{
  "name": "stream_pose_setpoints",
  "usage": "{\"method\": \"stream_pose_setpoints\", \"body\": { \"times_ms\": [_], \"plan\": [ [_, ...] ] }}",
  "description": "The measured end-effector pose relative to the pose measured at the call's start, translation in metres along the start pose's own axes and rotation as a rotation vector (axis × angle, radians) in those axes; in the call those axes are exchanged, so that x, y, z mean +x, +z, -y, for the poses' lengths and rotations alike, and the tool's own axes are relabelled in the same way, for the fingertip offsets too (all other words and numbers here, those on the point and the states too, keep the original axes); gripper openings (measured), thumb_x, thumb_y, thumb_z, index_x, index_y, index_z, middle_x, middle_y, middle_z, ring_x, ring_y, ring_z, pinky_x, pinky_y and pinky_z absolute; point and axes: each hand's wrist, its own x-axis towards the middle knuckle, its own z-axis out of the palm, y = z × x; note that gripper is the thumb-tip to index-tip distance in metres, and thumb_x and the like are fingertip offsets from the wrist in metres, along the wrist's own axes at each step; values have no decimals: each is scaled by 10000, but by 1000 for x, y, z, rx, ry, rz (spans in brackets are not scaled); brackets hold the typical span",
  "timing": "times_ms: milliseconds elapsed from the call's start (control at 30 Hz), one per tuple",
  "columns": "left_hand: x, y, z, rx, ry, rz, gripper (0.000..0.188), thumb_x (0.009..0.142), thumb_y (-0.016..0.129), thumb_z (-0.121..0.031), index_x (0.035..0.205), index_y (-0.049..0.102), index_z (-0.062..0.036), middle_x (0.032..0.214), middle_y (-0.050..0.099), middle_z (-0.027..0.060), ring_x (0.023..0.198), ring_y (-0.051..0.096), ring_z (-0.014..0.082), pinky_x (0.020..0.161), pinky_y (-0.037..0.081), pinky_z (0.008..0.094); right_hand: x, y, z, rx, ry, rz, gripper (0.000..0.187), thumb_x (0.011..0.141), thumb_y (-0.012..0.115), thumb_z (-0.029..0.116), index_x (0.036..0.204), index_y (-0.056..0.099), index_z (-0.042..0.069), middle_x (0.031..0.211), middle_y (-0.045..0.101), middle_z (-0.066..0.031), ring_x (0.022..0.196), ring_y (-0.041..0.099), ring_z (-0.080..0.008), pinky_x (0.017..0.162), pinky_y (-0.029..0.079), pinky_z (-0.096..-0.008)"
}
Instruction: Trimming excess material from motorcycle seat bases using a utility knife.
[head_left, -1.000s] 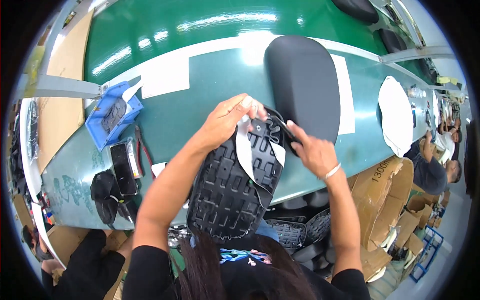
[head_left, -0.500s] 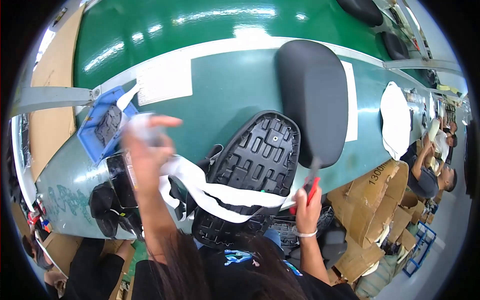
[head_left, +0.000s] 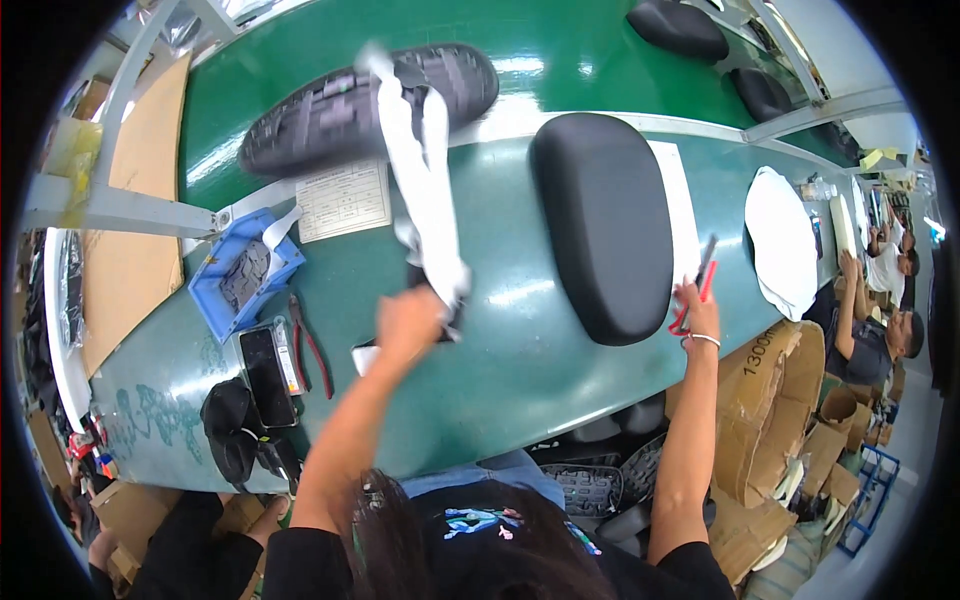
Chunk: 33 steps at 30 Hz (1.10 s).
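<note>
My left hand (head_left: 410,325), slightly smeared by motion, is closed round the near end of a white strap (head_left: 428,180) and some black webbing. The strap runs away from me, up to a ribbed black plastic seat base (head_left: 330,118). That base is blurred and lies across the far left, over the green surface; whether it touches there I cannot tell. In my right hand (head_left: 698,315) are red-handled scissors (head_left: 707,280), blades pointing away from me. Just left of them a smooth black padded seat (head_left: 605,230) rests on the table.
On the left are a blue bin (head_left: 225,318) of small grey pieces, red-handled pliers (head_left: 310,345), a phone (head_left: 266,380) and a black pouch (head_left: 228,430). A printed sheet (head_left: 345,205) lies behind. To the right sit a white oval piece (head_left: 780,245) and cardboard boxes (head_left: 775,420). Co-workers sit beyond.
The seat base has gone from in front of me to the far left. My left hand has moved right, away from the blue bin. My right hand, with the scissors, has moved right and away.
</note>
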Motion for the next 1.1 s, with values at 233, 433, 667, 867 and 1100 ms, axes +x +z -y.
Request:
{"method": "stream_pose_setpoints", "body": {
  "times_ms": [233,433,667,867,1100],
  "plan": [
    [-160,20,-127,-329,472,961,315,820,536,-377,891,672,-102,952,658,150,899,632,347,773,497,460,-8,17,-59,642,266,343,439,883,627,303,1206,503,32,1079,610,-117,1009,589,-233,874,495,-411],
    [-128,-50,-95,-453,-226,-119,430,850,565,-459,919,638,-41,1091,591,171,983,586,291,829,470,396,-97,69,-23,963,25,437,361,854,660,163,1147,502,24,1005,593,-62,931,597,-196,835,497,-344],
    [-140,-51,-100,-1955,-316,-249,729,892,522,-505,1450,170,-194,1393,325,166,1230,388,305,921,373,488,-266,31,17,-481,-927,679,391,718,731,259,981,527,55,760,585,-149,702,600,-353,602,475,-412],
    [-167,5,-98,-1658,-633,-497,779,864,620,-302,1447,170,-49,1411,318,141,1255,367,278,1045,294,369,-295,5,-44,-352,-577,722,443,749,749,243,1063,518,33,938,610,-155,828,645,-309,703,506,-354],
    [-142,-28,-140,-431,-195,-583,290,763,699,-247,969,608,-64,922,556,79,905,502,257,771,379,385,-222,-18,-72,-237,-45,543,433,874,583,206,1270,463,81,1000,641,-169,817,650,-326,713,502,-369]
  ]
}}
